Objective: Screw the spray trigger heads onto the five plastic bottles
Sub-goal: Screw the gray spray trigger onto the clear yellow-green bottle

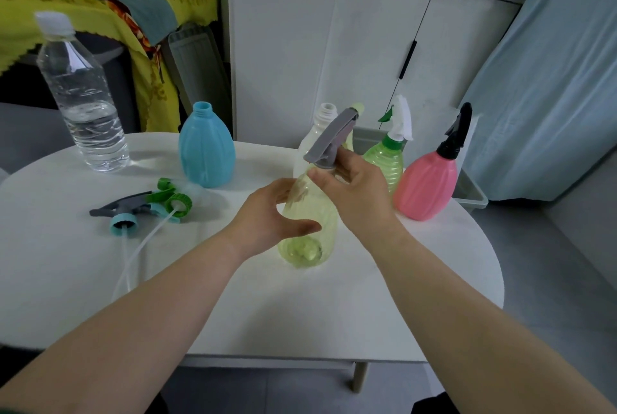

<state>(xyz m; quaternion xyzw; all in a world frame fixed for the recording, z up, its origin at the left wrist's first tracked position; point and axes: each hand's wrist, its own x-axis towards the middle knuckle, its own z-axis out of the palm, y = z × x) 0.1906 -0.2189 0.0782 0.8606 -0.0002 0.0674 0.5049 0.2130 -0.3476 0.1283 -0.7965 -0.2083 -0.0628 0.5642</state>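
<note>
I see white table (300,306) before cabinet (367,46) | left hand (267,213) grips yellow bottle (314,251) | right hand (357,190) pinches grey head (334,136)

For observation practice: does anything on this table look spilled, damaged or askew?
Nothing spilled or damaged. The yellow bottle leans in the left hand, right hand on its grey trigger head; two loose trigger heads lie overlapping.

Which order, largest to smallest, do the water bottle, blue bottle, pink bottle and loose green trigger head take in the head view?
1. water bottle
2. blue bottle and pink bottle: their bodies look alike, so unranked
3. green trigger head, smallest
</note>
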